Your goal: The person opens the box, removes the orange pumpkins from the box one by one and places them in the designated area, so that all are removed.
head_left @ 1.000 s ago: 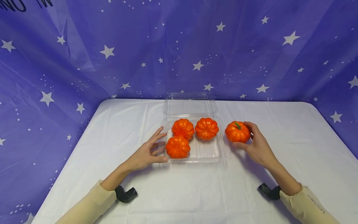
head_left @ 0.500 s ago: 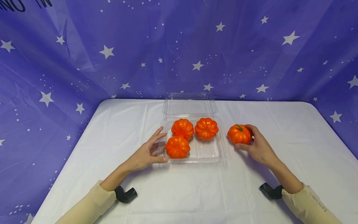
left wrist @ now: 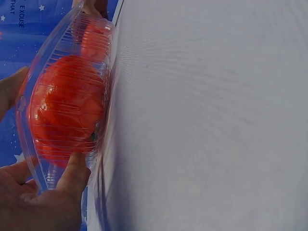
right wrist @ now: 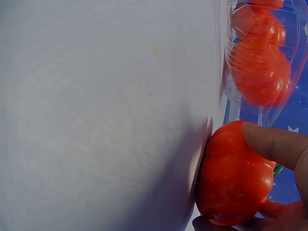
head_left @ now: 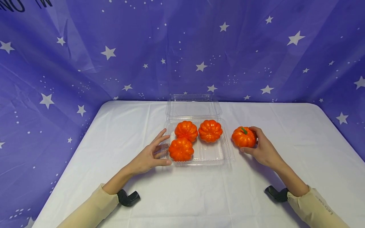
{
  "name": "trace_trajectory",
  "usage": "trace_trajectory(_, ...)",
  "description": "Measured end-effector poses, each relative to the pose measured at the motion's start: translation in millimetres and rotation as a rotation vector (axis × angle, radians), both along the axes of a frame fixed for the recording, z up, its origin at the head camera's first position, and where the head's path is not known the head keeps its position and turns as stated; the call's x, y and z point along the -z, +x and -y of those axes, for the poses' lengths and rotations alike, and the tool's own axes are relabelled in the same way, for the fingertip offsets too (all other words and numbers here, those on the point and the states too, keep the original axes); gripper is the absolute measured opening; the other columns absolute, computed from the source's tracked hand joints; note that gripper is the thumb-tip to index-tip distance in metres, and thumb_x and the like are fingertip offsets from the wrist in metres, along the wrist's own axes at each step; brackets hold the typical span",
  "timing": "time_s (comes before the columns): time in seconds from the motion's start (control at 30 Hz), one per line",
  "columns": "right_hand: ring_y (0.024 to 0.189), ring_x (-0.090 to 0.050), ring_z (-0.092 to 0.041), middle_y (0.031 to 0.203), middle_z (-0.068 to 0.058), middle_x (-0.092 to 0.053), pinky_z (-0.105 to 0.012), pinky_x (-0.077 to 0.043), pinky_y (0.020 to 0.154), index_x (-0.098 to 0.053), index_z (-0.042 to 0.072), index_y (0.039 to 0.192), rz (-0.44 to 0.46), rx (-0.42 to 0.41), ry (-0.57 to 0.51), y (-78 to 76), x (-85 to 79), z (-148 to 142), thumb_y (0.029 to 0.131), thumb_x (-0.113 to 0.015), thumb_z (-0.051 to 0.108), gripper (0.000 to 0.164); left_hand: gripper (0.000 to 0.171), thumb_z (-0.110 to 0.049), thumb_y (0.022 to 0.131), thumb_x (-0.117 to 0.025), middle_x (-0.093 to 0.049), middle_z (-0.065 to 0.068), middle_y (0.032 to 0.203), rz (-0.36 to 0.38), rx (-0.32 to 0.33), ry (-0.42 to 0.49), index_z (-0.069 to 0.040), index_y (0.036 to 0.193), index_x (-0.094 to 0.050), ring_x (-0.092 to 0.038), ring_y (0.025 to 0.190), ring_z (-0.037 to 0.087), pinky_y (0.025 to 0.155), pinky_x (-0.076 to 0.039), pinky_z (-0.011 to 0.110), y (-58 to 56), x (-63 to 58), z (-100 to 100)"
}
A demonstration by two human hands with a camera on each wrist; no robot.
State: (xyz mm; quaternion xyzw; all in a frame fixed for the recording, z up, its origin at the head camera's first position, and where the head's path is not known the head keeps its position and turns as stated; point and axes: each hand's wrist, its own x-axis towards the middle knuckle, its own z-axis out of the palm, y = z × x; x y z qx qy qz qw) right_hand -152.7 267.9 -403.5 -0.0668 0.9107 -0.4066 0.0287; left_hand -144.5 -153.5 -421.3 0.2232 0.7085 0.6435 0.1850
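My right hand point(head_left: 264, 148) grips a small orange toy pumpkin point(head_left: 243, 137) with a green stem, stem upward, just right of a clear plastic clamshell container point(head_left: 212, 155). Seen from the right wrist, the thumb lies over one side of this pumpkin point(right wrist: 236, 175) and the fingers reach round the other, low by the white cloth. At the container's left front corner, my left hand point(head_left: 146, 158) rests with fingers spread and thumb along the front wall. Three more pumpkins sit inside: back left point(head_left: 186, 130), back right point(head_left: 210, 130) and front left point(head_left: 181, 150); their stems are hidden from above.
The container's hinged lid point(head_left: 194, 109) stands open toward the back of the white-covered table point(head_left: 182, 196). Behind rises a purple cloth backdrop point(head_left: 159, 38) with white stars. A black curved piece point(head_left: 129, 198) sits at the left cuff, another point(head_left: 276, 193) at the right.
My right hand and its pumpkin have shifted slightly right and toward me, away from the container, then nearly stopped. The left hand, the container and the pumpkins inside have stayed put.
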Motion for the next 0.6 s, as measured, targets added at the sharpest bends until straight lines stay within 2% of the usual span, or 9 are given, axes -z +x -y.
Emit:
trace_trajectory(0.17, 0.130, -0.034, -0.052, 0.142, -0.036, -0.035, -0.069, -0.026, 0.108, -0.022, -0.009, 0.147, -0.023, -0.014, 0.011, -0.2, -0.5, 0.7, 0.082, -0.078, 0.006, 0.087, 0.090, -0.004, 0.083, -0.079, 0.005, 0.001, 0.165, -0.005, 0.002, -0.005, 0.001, 0.154, -0.024, -0.028, 0.142, 0.042, 0.108, -0.038, 0.038, -0.1, 0.6, 0.7)
trace_trajectory(0.4, 0.130, -0.034, -0.051, 0.143, -0.035, -0.034, -0.069, -0.029, 0.106, -0.026, -0.011, 0.146, -0.049, -0.034, 0.000, -1.1, 1.9, 0.2, 0.079, -0.081, 0.005, 0.089, 0.090, -0.006, 0.084, -0.079, 0.005, 0.001, 0.166, -0.010, 0.001, -0.015, 0.000, 0.154, -0.024, -0.028, 0.142, 0.043, 0.108, -0.039, 0.039, 0.1, 0.5, 0.4)
trace_trajectory(0.6, 0.132, -0.028, -0.055, 0.145, -0.039, -0.027, -0.072, -0.028, 0.104, -0.024, -0.014, 0.146, -0.090, -0.031, -0.001, -0.5, 0.3, -0.4, 0.078, -0.082, 0.006, 0.091, 0.090, -0.005, 0.084, -0.079, 0.006, 0.001, 0.166, -0.010, 0.003, -0.012, 0.001, 0.154, -0.023, -0.028, 0.142, 0.042, 0.108, -0.039, 0.039, -0.5, 0.5, 0.5)
